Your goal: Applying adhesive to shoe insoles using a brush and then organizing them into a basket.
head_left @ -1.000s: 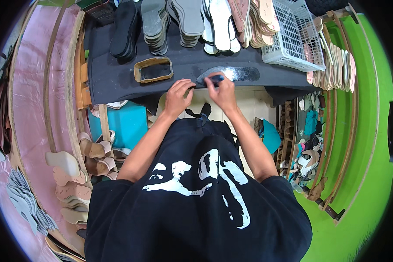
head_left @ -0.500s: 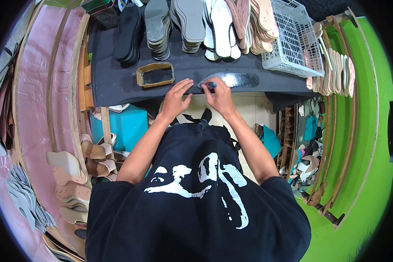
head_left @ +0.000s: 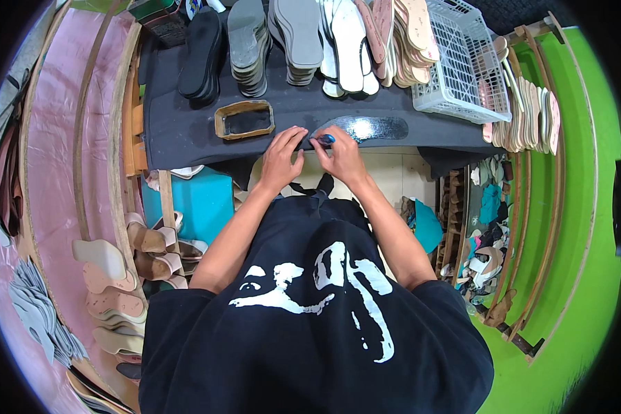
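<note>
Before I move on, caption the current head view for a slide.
Right hand holds a small tool at one end of a glossy black piece, left hand nearby, stacked soles beyond.

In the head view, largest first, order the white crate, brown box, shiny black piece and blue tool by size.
White crate
Brown box and shiny black piece: too alike to rank
Blue tool, partly hidden

two hands point(head_left: 281, 160) point(head_left: 343, 162); bench point(head_left: 179, 134): one glossy strip point(head_left: 379, 129), one tray point(head_left: 250, 133), one crate point(head_left: 455, 101), two grey stacks point(head_left: 247, 43) point(head_left: 298, 38)

Both bare forearms point(head_left: 233, 224) reaching forward, left hand point(head_left: 280, 160) extended, right hand point(head_left: 342, 160) curled in a pinching grip; hands near each other
</note>
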The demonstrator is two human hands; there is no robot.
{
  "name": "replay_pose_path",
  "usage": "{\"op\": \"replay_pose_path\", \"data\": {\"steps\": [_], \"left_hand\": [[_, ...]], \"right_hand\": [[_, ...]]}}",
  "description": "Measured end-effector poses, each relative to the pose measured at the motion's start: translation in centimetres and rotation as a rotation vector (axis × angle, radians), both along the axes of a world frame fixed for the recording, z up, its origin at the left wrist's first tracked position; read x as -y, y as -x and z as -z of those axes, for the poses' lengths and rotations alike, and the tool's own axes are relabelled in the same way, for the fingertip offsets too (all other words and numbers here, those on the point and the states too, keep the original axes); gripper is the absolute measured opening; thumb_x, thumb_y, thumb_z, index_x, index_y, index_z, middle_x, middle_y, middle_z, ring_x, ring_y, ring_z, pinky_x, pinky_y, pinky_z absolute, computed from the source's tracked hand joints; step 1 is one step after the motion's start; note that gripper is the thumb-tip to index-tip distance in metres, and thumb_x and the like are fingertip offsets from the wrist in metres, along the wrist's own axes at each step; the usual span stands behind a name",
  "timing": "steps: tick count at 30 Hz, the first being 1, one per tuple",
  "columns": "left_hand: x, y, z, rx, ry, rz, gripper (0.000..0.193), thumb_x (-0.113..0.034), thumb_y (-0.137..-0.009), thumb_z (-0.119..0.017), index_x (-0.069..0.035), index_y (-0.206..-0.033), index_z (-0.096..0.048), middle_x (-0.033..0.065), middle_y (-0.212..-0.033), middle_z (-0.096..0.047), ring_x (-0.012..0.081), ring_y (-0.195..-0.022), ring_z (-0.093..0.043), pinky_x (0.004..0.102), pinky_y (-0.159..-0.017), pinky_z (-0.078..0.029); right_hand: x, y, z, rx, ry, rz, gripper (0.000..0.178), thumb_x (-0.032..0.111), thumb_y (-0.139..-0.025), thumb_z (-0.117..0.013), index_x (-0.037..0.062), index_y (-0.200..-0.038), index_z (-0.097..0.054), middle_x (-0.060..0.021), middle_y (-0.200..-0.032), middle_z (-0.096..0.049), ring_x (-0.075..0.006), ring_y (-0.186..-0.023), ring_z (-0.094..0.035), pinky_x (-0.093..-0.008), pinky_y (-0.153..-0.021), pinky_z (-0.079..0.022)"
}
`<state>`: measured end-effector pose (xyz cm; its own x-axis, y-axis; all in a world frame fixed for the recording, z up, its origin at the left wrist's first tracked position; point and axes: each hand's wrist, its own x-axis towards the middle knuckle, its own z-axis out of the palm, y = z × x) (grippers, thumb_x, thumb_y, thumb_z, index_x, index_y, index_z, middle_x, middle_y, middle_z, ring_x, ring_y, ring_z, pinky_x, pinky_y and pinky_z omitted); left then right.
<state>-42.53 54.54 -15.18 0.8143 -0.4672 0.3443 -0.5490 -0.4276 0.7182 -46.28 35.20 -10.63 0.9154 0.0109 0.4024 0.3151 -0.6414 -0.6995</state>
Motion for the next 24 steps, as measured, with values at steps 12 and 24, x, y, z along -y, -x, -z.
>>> {"op": "replay_pose_path", "data": {"steps": [12, 24], "left_hand": [[0.3, 0.2, 0.5, 0.042, -0.075, 0.016, 0.047, -0.001, -0.089, -0.073, -0.011, -0.134, -0.076, 0.0119, -0.143, -0.066, 0.0368, -0.137, -0.062, 0.0483, -0.113, -0.053], [0.1, 0.3, 0.5, 0.039, -0.048, 0.014, 0.044, 0.001, -0.087, -0.073, -0.01, -0.129, -0.079, 0.0123, -0.141, -0.067, 0.0373, -0.134, -0.063, 0.0482, -0.113, -0.053]], "right_hand": [[1.6, 1.9, 0.9, 0.026, -0.156, 0.123, 0.014, -0.003, -0.089, -0.079, -0.0005, -0.092, -0.066, -0.0146, -0.087, -0.069, -0.0333, -0.076, -0.07, -0.0411, -0.07, -0.056], [2.8, 4.8, 0.7, -0.056, -0.192, 0.373, 0.011, -0.001, -0.09, -0.082, 0.0002, -0.092, -0.071, -0.0152, -0.09, -0.073, -0.0333, -0.083, -0.075, -0.0401, -0.076, -0.059]]}}
